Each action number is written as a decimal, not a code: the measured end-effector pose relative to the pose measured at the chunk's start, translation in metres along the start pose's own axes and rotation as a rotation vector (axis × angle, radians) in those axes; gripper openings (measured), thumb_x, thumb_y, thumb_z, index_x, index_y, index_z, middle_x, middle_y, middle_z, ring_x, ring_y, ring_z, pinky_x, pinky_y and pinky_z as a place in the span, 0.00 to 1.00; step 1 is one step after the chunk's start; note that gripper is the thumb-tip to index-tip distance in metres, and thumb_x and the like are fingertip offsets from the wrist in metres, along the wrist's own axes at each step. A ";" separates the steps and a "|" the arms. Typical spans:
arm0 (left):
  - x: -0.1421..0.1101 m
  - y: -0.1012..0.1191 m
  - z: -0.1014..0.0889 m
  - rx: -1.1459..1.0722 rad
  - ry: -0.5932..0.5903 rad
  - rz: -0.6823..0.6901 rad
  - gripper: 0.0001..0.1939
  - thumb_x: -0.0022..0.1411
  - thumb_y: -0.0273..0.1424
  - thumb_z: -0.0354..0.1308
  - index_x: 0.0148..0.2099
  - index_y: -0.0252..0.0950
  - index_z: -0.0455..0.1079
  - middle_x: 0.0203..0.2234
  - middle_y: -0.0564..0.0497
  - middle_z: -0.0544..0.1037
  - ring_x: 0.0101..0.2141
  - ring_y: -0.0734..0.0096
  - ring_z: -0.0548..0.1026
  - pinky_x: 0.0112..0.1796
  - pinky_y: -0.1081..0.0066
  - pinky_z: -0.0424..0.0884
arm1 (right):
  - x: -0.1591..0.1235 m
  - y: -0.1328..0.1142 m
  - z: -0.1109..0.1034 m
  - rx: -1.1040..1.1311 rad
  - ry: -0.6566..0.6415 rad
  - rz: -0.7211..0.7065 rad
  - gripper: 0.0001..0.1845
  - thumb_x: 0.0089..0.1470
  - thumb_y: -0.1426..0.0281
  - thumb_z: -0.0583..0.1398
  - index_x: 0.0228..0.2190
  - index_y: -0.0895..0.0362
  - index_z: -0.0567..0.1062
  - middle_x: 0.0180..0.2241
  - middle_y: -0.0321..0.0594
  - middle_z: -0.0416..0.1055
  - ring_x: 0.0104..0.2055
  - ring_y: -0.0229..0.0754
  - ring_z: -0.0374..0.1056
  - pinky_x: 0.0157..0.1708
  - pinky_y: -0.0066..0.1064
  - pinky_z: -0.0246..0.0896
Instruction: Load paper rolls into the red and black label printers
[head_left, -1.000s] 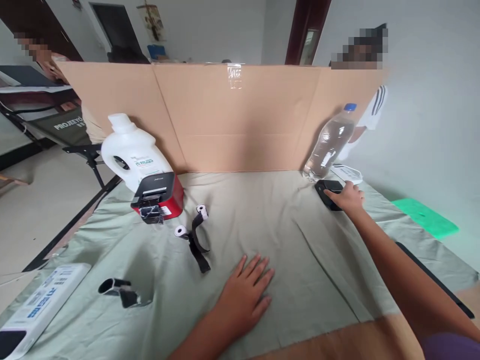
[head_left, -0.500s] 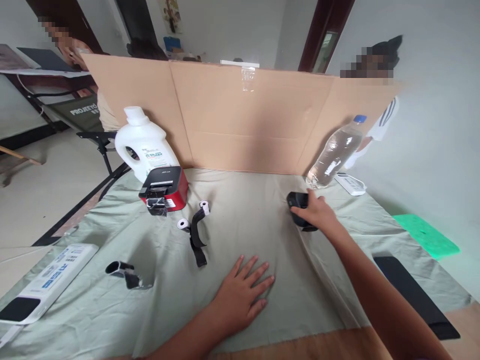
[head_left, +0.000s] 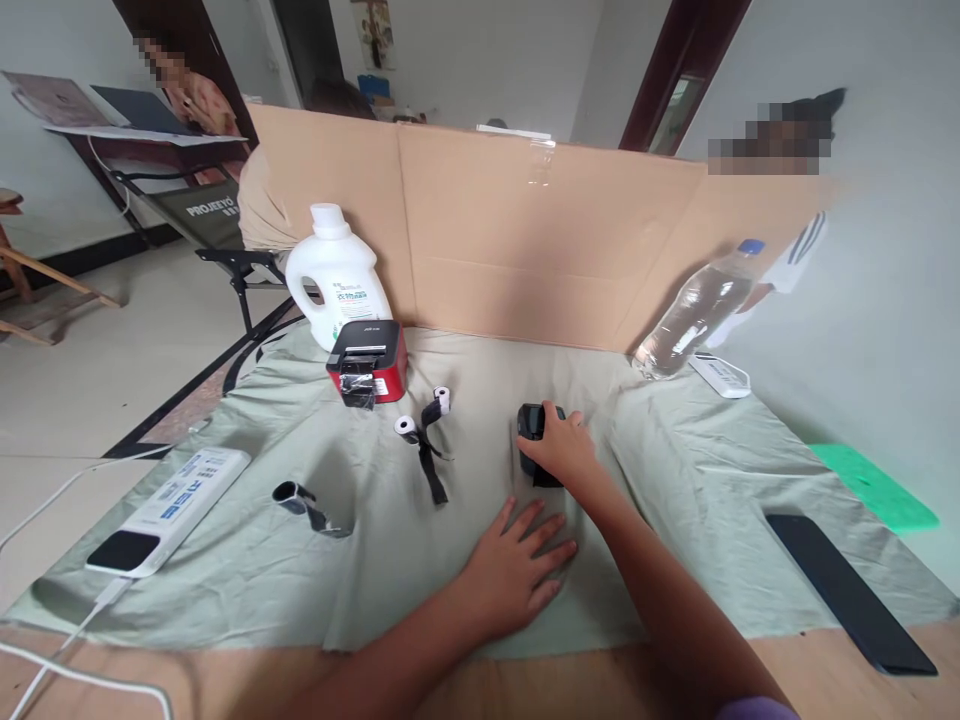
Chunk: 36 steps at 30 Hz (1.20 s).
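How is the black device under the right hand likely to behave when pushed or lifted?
The black device is probably stiff: its boxy casing shows no visible sag under the right hand. That blocky shape also seems unlikely to roll. Its shiny panel may feel slippery.

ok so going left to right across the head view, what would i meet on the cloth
White slab with a dark end → curled black piece → pair of white rolls with black strip → black device in the right hand → clear bottle with blue cap → flat black slab.
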<state>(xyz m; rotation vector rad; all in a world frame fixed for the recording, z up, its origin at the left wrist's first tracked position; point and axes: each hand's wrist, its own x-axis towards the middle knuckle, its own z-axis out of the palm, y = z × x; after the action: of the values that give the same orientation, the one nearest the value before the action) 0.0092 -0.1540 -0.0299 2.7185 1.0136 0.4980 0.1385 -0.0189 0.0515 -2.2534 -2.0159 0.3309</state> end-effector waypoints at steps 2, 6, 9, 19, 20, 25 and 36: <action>0.000 0.001 -0.002 -0.029 -0.002 -0.005 0.26 0.71 0.41 0.50 0.69 0.49 0.58 0.69 0.52 0.59 0.68 0.52 0.55 0.66 0.45 0.47 | -0.001 0.004 -0.001 0.026 0.006 -0.011 0.47 0.48 0.45 0.63 0.63 0.56 0.61 0.51 0.64 0.64 0.49 0.68 0.69 0.44 0.53 0.63; 0.004 0.003 -0.014 -0.227 0.074 -0.079 0.22 0.68 0.36 0.53 0.62 0.43 0.68 0.60 0.47 0.72 0.61 0.53 0.68 0.61 0.50 0.61 | 0.011 0.028 -0.003 0.173 0.064 -0.101 0.50 0.50 0.37 0.55 0.65 0.53 0.59 0.54 0.61 0.64 0.51 0.66 0.69 0.49 0.55 0.62; 0.015 -0.002 -0.024 -0.489 0.263 -0.356 0.14 0.66 0.31 0.53 0.50 0.42 0.75 0.43 0.48 0.82 0.42 0.63 0.79 0.46 0.64 0.73 | 0.031 0.050 0.010 0.410 0.150 -0.186 0.42 0.58 0.41 0.48 0.60 0.57 0.66 0.50 0.57 0.70 0.50 0.58 0.70 0.52 0.50 0.62; 0.116 -0.089 -0.033 -1.129 0.532 -1.095 0.13 0.58 0.23 0.57 0.47 0.34 0.70 0.20 0.58 0.71 0.15 0.80 0.64 0.19 0.76 0.56 | 0.050 0.076 0.055 0.930 0.279 -0.162 0.32 0.62 0.48 0.45 0.49 0.57 0.73 0.43 0.47 0.75 0.43 0.48 0.71 0.45 0.38 0.65; 0.121 -0.094 -0.032 -1.131 0.531 -1.117 0.13 0.58 0.23 0.57 0.46 0.33 0.70 0.19 0.59 0.69 0.14 0.80 0.62 0.19 0.76 0.55 | 0.049 0.076 0.055 0.941 0.266 -0.157 0.31 0.62 0.49 0.45 0.49 0.57 0.73 0.42 0.46 0.75 0.42 0.47 0.71 0.44 0.37 0.65; 0.119 -0.099 -0.034 -1.217 0.435 -1.120 0.05 0.58 0.24 0.58 0.39 0.32 0.72 0.19 0.58 0.68 0.14 0.83 0.59 0.17 0.76 0.49 | 0.048 0.077 0.052 0.969 0.252 -0.149 0.29 0.62 0.49 0.46 0.47 0.55 0.73 0.42 0.45 0.76 0.38 0.46 0.70 0.42 0.35 0.65; 0.117 -0.098 -0.038 -1.220 0.407 -1.146 0.04 0.56 0.24 0.60 0.29 0.33 0.68 0.14 0.60 0.61 0.13 0.84 0.58 0.16 0.78 0.47 | 0.048 0.076 0.053 0.997 0.250 -0.088 0.32 0.62 0.49 0.47 0.51 0.58 0.73 0.39 0.46 0.77 0.34 0.45 0.70 0.39 0.36 0.65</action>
<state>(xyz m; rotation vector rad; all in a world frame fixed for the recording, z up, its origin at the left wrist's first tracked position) 0.0191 -0.0010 0.0040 0.7999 1.4347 0.9550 0.2047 0.0163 -0.0215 -1.4761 -1.3393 0.7799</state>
